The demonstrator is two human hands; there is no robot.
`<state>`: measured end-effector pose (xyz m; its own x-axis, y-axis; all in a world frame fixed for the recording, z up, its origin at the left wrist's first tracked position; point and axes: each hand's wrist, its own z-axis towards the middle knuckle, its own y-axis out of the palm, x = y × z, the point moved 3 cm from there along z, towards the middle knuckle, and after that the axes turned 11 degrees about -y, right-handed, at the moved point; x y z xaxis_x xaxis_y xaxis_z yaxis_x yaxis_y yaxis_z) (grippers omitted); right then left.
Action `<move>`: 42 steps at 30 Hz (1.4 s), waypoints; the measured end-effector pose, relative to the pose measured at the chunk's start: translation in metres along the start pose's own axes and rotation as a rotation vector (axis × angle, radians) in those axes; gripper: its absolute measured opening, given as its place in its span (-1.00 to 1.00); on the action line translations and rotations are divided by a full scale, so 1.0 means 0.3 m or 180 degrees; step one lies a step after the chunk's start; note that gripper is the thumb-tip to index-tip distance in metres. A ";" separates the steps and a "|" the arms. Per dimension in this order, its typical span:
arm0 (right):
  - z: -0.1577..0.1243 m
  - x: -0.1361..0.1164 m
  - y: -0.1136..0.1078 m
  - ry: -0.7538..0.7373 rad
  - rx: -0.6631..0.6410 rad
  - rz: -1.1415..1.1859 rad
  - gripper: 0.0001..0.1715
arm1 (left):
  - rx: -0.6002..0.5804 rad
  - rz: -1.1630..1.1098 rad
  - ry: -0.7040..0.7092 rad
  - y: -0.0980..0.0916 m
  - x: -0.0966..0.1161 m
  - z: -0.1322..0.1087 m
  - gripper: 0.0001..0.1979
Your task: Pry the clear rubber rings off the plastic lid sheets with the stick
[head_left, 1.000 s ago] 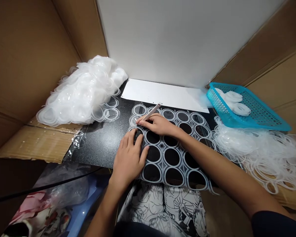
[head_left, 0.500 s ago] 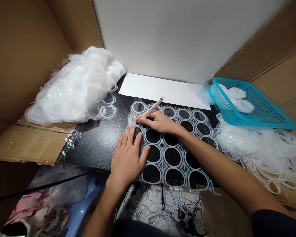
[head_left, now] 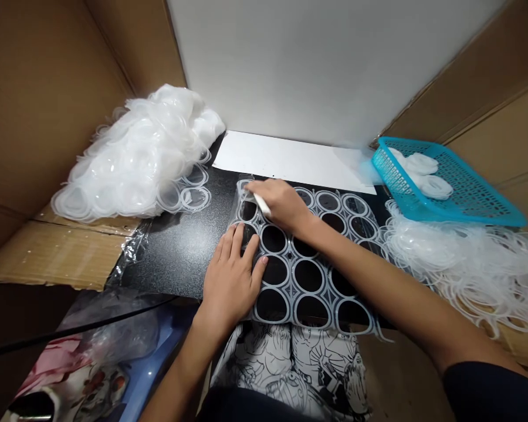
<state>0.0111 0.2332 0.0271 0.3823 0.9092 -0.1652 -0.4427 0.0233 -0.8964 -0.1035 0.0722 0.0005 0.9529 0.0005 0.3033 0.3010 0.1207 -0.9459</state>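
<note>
A clear plastic sheet of joined rings (head_left: 317, 275) lies on a black board (head_left: 180, 252). My left hand (head_left: 231, 278) rests flat on the sheet's left edge, fingers spread, pressing it down. My right hand (head_left: 281, 202) is closed around a thin pale stick tool (head_left: 261, 204) and sits over the sheet's far left corner, the tool's tip down at a ring. Most of the tool is hidden under the hand.
A heap of clear plastic discs (head_left: 136, 158) lies at the left. A blue basket (head_left: 462, 187) with white pieces stands at the right above a tangle of loose rings (head_left: 457, 258). White paper (head_left: 290, 161) lies behind the sheet. Cardboard walls (head_left: 48, 88) close in both sides.
My right hand has moved up to the sheet's far left corner and turned the tool downward under the palm. The left hand has stayed put.
</note>
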 end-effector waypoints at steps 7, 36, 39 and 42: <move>0.118 0.218 -0.067 0.0687 0.0670 0.0518 -0.59 | -0.0355 -0.0628 -0.0160 -0.035 -0.022 0.003 -0.51; 0.034 0.169 0.002 0.0822 -0.0374 0.2271 -0.70 | -0.0133 -0.0237 0.0043 -0.016 -0.024 0.157 -0.54; 0.033 0.165 -0.001 0.0791 -0.0372 0.2211 -0.71 | -0.0126 -0.0199 0.0056 -0.017 -0.022 0.156 -0.53; 0.029 0.165 -0.001 0.0811 -0.0336 0.2212 -0.71 | -0.0121 -0.0204 0.0060 -0.017 -0.022 0.155 -0.52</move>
<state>0.0231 0.2819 0.0229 0.2247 0.5751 -0.7866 -0.5756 -0.5731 -0.5834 -0.1130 0.1177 0.0087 0.9320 -0.0247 0.3616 0.3624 0.0821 -0.9284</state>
